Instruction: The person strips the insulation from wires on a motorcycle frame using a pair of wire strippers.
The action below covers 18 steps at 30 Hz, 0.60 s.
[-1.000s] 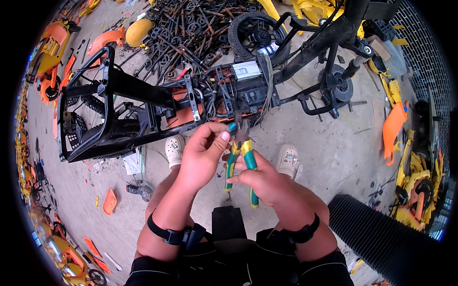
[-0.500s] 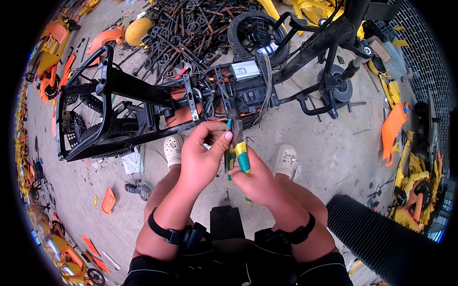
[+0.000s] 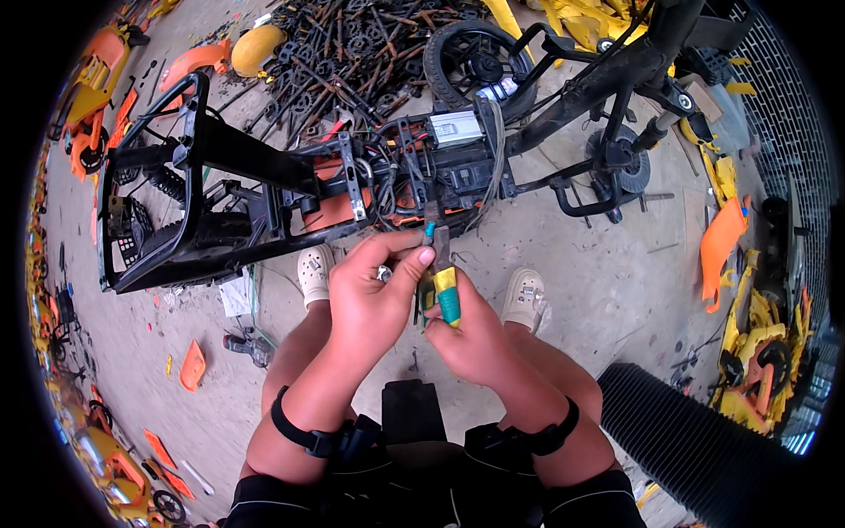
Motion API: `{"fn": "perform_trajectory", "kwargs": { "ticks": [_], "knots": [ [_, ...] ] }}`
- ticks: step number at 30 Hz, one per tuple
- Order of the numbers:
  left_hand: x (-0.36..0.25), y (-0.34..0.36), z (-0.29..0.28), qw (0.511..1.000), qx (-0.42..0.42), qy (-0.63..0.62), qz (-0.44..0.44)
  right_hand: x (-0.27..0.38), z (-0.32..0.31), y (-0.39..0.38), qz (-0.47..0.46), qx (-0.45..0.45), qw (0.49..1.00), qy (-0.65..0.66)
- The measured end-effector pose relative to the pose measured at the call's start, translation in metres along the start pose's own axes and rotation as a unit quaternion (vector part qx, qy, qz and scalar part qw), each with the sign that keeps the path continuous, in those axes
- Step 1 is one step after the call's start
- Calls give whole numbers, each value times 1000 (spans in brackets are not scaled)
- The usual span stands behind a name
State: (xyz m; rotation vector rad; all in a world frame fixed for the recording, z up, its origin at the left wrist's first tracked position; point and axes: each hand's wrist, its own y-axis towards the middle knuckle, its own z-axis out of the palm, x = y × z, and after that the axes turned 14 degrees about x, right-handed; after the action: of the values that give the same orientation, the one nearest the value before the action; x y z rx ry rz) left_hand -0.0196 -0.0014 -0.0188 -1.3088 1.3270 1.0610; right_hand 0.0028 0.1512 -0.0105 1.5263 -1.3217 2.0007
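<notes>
The pliers (image 3: pixel 443 283), with their yellow and teal handles, sit upright between my two hands, low in front of the stripped black scooter frame (image 3: pixel 264 189). Their metal nose points up toward the tangle of wires (image 3: pixel 414 172) and the orange panel in the middle of the frame, just short of them as far as I can tell. My right hand (image 3: pixel 475 339) is wrapped tight around the handles from below, fingers closed on them. My left hand (image 3: pixel 374 295) comes in from the other side, thumb and forefinger pinched together right at the top of the pliers on something small (too small for me to say what it is). The two hands touch each other around the tool.

Below them are my knees and my two pale shoes (image 3: pixel 314 268), planted on the concrete floor (image 3: pixel 607 290) on either side of the hands. A grey box (image 3: pixel 456 128) sits on top of the frame just above the wires, and a black wheel (image 3: pixel 475 62) lies behind it. A heap of dark metal parts (image 3: pixel 352 44) is piled further back. Orange and yellow plastic pieces (image 3: pixel 723 239) lie scattered around the edges of the floor, well apart from me.
</notes>
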Motion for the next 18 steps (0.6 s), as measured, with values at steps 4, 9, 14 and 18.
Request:
{"fn": "perform_trajectory", "kwargs": {
  "ticks": [4,9,14,18],
  "knots": [
    [-3,0,-2,1000,-8,17,0,-3,0,1,-19,2,1000,-4],
    [-8,1,-6,999,-7,26,-31,-5,2,2,-35,13,999,15],
    [-7,-3,-7,998,-11,58,-14,3,1,-2,-7,26,999,-18],
    [-13,-5,-8,994,-11,109,4,-3,2,-3,-26,-1,997,-66]
  ]
}}
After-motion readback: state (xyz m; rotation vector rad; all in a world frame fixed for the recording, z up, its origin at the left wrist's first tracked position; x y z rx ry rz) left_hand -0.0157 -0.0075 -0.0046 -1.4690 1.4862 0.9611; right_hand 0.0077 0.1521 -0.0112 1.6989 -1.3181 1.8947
